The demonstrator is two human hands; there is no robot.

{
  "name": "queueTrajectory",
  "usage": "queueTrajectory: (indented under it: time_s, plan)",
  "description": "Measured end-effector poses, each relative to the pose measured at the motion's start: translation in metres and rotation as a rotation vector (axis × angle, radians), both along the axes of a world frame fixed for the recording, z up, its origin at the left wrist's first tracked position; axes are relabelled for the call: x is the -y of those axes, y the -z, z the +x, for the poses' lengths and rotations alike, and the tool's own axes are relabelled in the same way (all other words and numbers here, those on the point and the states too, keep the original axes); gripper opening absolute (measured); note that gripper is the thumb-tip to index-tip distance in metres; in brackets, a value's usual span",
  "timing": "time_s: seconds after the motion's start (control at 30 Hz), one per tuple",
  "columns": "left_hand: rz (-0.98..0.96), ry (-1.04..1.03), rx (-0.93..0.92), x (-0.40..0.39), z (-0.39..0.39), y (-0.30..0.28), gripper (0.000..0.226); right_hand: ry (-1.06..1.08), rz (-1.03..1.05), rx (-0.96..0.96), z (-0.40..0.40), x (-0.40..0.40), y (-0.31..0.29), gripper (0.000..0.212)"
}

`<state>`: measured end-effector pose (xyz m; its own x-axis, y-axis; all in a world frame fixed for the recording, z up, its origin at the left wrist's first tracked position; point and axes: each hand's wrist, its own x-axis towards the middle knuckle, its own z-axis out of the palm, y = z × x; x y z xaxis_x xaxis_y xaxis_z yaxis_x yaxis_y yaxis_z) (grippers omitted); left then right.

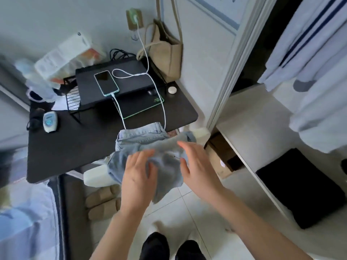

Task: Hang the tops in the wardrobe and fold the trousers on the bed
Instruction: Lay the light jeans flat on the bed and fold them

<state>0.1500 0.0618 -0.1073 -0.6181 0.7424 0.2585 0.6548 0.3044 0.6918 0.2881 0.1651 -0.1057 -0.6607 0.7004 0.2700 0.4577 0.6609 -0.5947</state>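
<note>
Bundled light-blue denim trousers [150,152] held up between both hands, above the near edge of a dark desk [78,147] and over white floor tiles. Left hand [139,173] gripping the crumpled cloth from the front, fingers curled into the fabric; right hand [195,162] laid against the bundle's right side with fingers fairly straight, seemingly pressing rather than clutching. Waistband turned up toward the desk, one leg hanging below the hands. Judged as the trousers step, at its start: garment gathered, not yet folded. Next move likely calls for a turn left to the bed [24,218], then shaking the denim flat and laying it out. Open wardrobe [249,128] at right, with pale striped tops [308,44] already hanging. Smartphone [106,82] charging on a black riser. No brand, label or writing legible anywhere; box print on the desk too blurred to read.
</note>
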Motion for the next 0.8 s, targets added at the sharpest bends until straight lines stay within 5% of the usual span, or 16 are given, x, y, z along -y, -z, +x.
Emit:
queueTrajectory:
  time_s: [0.13, 0.3, 0.4, 0.47, 0.6, 0.73, 0.8]
  plan:
    - [-0.114, -0.092, -0.101, 0.013, -0.073, 0.002, 0.015, 0.009, 0.078, 0.083, -0.055, -0.018, -0.009, 0.034]
    - [-0.709, -0.041, 0.271, 0.001, -0.137, 0.026, 0.037, 0.165, -0.119, 0.704, -0.102, -0.068, 0.003, 0.038]
    - [-0.896, 0.151, 0.454, -0.027, -0.153, 0.033, 0.049, 0.201, -0.335, 0.906, -0.119, -0.085, 0.004, 0.035]
    - [-0.85, 0.099, 0.857, -0.046, -0.16, 0.034, 0.058, 0.207, -0.431, 0.976, -0.131, -0.09, 0.003, 0.027]
    - [-0.489, -0.234, 1.413, -0.062, -0.173, 0.046, 0.009, 0.344, -0.479, 0.902, -0.141, -0.1, 0.008, 0.015]
    - [-0.283, -0.372, 1.549, -0.061, -0.173, 0.057, 0.005, 0.475, -0.568, 0.704, -0.14, -0.102, 0.007, 0.014]
    - [-0.246, -0.394, 1.579, -0.059, -0.173, 0.058, 0.028, 0.465, -0.65, 0.54, -0.136, -0.102, 0.007, 0.028]
